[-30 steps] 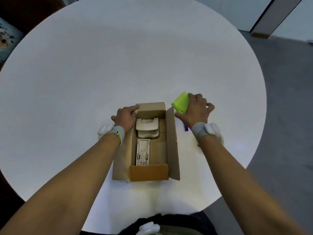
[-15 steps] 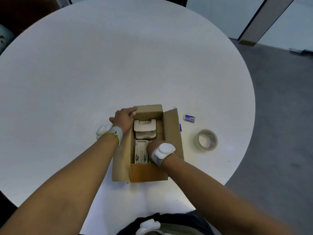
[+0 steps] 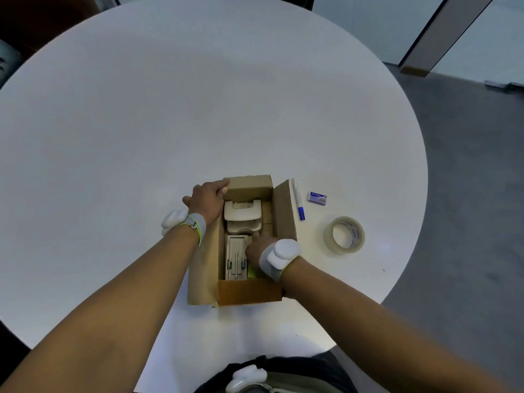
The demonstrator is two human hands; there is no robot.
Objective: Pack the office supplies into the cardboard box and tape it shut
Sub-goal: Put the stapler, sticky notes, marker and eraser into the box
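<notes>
An open cardboard box (image 3: 246, 292) sits on the round white table (image 3: 198, 109) in front of me. Inside lie a beige hole punch (image 3: 242, 212) and a beige stapler (image 3: 235, 259). My left hand (image 3: 208, 201) grips the box's far left corner. My right hand (image 3: 259, 248) is down inside the box on its right side, over a green note pad (image 3: 251, 272); only a sliver of the pad shows under my wrist. To the right of the box lie a blue-capped marker (image 3: 298, 202), a small blue packet (image 3: 317, 198) and a roll of clear tape (image 3: 343, 235).
The box's right flap (image 3: 283, 211) stands up between my right hand and the marker. The table's edge curves close behind the tape roll, with grey floor (image 3: 467, 194) beyond it.
My right hand carried the green pad from the table at the right into the box and has stayed there. The marker, packet and tape became visible. My left hand kept hold of the box.
</notes>
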